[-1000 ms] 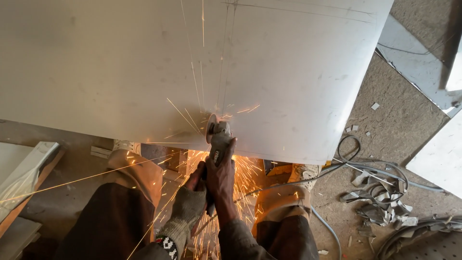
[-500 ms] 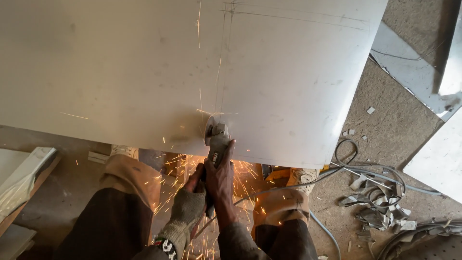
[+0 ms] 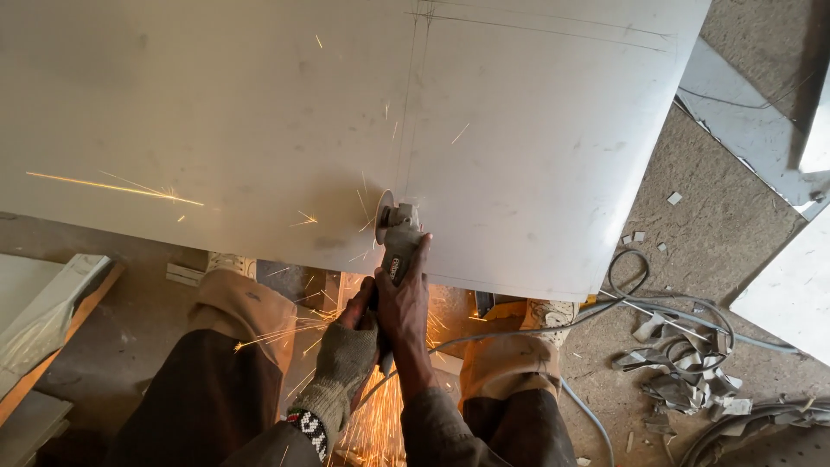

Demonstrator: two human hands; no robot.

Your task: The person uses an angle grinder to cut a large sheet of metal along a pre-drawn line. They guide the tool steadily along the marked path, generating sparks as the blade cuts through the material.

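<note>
Both hands grip one small grey angle grinder (image 3: 396,238): the right hand (image 3: 405,303), bare, is wrapped around its body nearest the disc; the left hand (image 3: 350,350), in a fingerless knit glove, is closed on the rear of the grip. The tool's long axis runs straight ahead from the person. Its disc meets the near edge of the large pale metal sheet (image 3: 259,112), on a pencilled line (image 3: 413,95) running away. Sparks fall between the knees.
</note>
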